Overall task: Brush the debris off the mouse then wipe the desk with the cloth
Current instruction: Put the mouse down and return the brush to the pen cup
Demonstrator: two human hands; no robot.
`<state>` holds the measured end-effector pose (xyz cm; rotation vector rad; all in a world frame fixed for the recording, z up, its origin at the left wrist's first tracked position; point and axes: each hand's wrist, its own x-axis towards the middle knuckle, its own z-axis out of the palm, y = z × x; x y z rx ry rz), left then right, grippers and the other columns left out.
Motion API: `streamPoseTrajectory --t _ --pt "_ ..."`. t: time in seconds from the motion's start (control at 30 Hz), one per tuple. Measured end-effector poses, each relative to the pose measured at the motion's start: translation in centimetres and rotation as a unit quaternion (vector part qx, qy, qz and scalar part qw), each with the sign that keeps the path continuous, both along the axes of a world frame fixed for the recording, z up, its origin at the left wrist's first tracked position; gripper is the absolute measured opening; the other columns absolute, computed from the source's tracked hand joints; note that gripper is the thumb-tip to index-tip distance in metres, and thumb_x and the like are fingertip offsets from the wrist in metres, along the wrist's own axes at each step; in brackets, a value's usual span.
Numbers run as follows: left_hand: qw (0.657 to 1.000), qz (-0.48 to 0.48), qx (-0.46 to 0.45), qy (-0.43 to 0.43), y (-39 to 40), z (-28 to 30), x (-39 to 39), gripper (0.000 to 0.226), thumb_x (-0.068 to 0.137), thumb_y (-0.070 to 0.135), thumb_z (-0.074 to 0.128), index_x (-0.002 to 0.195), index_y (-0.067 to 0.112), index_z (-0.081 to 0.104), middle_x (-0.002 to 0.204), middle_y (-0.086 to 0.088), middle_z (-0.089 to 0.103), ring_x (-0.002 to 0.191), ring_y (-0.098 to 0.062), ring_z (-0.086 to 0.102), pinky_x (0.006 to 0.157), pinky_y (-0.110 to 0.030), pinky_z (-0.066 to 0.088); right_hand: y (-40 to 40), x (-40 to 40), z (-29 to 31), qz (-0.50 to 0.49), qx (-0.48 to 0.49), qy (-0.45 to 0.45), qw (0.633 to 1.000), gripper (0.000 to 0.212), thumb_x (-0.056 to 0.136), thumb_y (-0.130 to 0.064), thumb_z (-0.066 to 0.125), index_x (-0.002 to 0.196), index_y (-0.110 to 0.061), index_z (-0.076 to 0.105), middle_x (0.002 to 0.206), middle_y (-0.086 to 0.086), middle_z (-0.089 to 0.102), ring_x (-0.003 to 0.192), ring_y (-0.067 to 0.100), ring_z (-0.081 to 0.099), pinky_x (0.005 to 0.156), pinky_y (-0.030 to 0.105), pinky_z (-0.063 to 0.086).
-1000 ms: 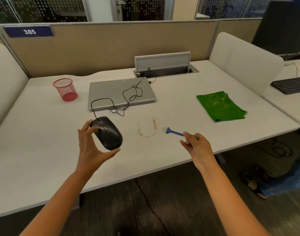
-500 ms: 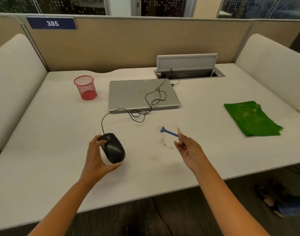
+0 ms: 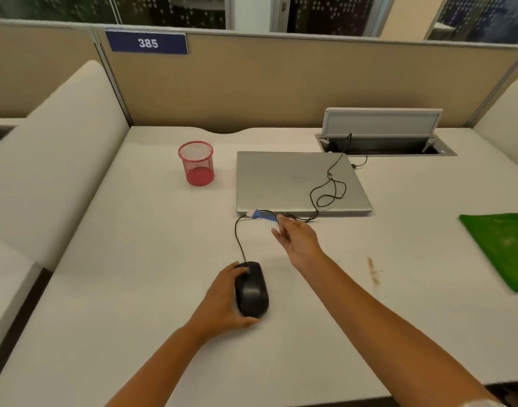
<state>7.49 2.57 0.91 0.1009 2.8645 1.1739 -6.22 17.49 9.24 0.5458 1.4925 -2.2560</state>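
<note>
Left hand (image 3: pixel 222 301): cupped round the mouse (image 3: pixel 251 290), thumb at the near edge, fingers along its left side; mouse flat on the desk (image 3: pixel 134 289).
Right hand (image 3: pixel 296 239): reaching out toward the laptop (image 3: pixel 296 180), fingertips pinching the end of the blue brush (image 3: pixel 263 215); bristle end pointing left, just in front of the laptop's near edge, over the cable (image 3: pixel 240 239).
Step in hand: apparently setting the brush aside so the cloth can be taken.
Doing it well: lay the brush flat, clear of the cable loop; release only once rested.
Debris (image 3: pixel 373 271): reddish streak on the desk, between right forearm and cloth.
Cloth (image 3: pixel 504 248): green, flat at the far right, well apart from both hands.
Next: wipe across the streak, lifting the mouse.
</note>
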Motion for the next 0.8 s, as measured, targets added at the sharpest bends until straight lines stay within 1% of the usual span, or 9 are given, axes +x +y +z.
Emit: streamPoseTrajectory --t 0.07,0.13,0.23,0.33,0.47,0.57,0.67,0.73,0.8 --pt "0.999 -0.027 -0.012 -0.022 -0.7 0.3 -0.6 0.099 0.05 0.066 0.072 0.125 0.056 0.007 0.145 0.018 0.014 0.133 -0.006 0.021 0.104 -0.015 0.017 -3.0 -1.5 0.4 0.012 0.015 0.008 1.0 0.013 0.083 -0.009 0.066 0.083 -0.004 0.054 0.066 0.005 0.052 0.06 0.01 0.053 0.066 0.023 0.055" --pt "0.998 -0.041 -0.022 -0.041 -1.4 0.2 -0.5 0.107 0.049 0.075 0.068 0.128 0.059 -0.002 0.15 0.02 -0.001 0.135 0.0 0.009 0.108 -0.019 0.013 -6.1 -3.3 1.2 0.015 0.01 0.022 1.0 0.015 0.084 -0.008 0.066 0.088 -0.004 0.052 0.066 0.006 0.051 0.058 0.01 0.052 0.069 0.023 0.056" --pt "0.999 0.009 -0.016 -0.048 -2.9 -0.3 0.2 0.109 0.054 0.081 0.061 0.13 0.055 -0.012 0.144 0.027 -0.016 0.132 0.006 -0.004 0.109 -0.021 0.003 -10.4 -6.3 2.7 0.017 0.009 0.046 0.999 0.017 0.083 -0.008 0.067 0.09 -0.003 0.053 0.066 0.007 0.052 0.055 0.01 0.053 0.067 0.023 0.057" --pt "0.994 0.088 -0.065 -0.019 -4.1 -0.9 0.9 0.092 0.067 0.081 0.043 0.133 0.045 -0.01 0.145 0.023 -0.01 0.133 0.006 -0.002 0.107 -0.016 -0.009 -14.2 -8.9 3.9 0.02 0.037 0.057 0.997 0.018 0.081 -0.011 0.069 0.085 -0.004 0.054 0.069 0.007 0.056 0.056 0.011 0.057 0.061 0.022 0.057" --pt "0.984 0.095 -0.15 0.011 -3.9 -1.5 1.3 0.086 0.074 0.081 0.022 0.143 0.035 -0.002 0.153 0.014 0.005 0.136 0.002 0.001 0.102 -0.014 -0.021 -18.0 -11.9 4.5 0.013 0.044 0.057 0.997 0.021 0.081 -0.015 0.071 0.077 -0.006 0.053 0.069 0.007 0.058 0.055 0.011 0.058 0.058 0.02 0.056" --pt "0.982 0.099 -0.159 0.006 -4.0 -1.6 1.2 0.081 0.074 0.081 0.011 0.14 0.039 -0.007 0.153 0.016 0.005 0.137 0.003 0.001 0.1 -0.012 -0.023 -19.7 -13.6 4.1 0.025 0.112 0.067 0.991 0.035 0.076 -0.034 0.074 0.077 -0.005 0.056 0.078 0.009 0.062 0.072 0.019 0.065 0.075 0.032 0.058" --pt "0.983 0.097 -0.154 0.01 -4.2 -1.2 1.2 0.075 0.075 0.08 0.008 0.134 0.04 -0.016 0.15 0.017 -0.009 0.133 0.007 -0.013 0.104 -0.014 -0.019 -19.3 -13.9 3.3 0.045 0.241 0.11 0.963 0.044 0.08 -0.049 0.065 0.083 -0.005 0.057 0.081 0.009 0.058 0.085 0.026 0.064 0.081 0.035 0.055" --pt "0.983 0.109 -0.147 0.008 -4.1 -1.1 1.3 0.075 0.079 0.075 0.014 0.135 0.038 -0.017 0.148 0.015 -0.022 0.133 0.003 -0.021 0.107 -0.016 -0.012 -17.7 -12.7 2.9 0.082 0.34 0.181 0.919 0.045 0.086 -0.05 0.055 0.06 -0.015 0.046 0.067 0.003 0.05 0.068 0.021 0.055 0.064 0.025 0.047" --pt "0.98 0.106 -0.17 0.0 -4.0 -0.4 1.2 0.074 0.083 0.07 0.017 0.14 0.032 -0.01 0.148 0.006 -0.026 0.138 -0.009 -0.018 0.111 -0.022 -0.002 -15.5 -11.0 2.1 0.109 0.377 0.254 0.884 0.039 0.089 -0.047 0.052 0.059 -0.025 0.04 0.064 -0.005 0.045 0.068 0.018 0.046 0.058 0.021 0.035"
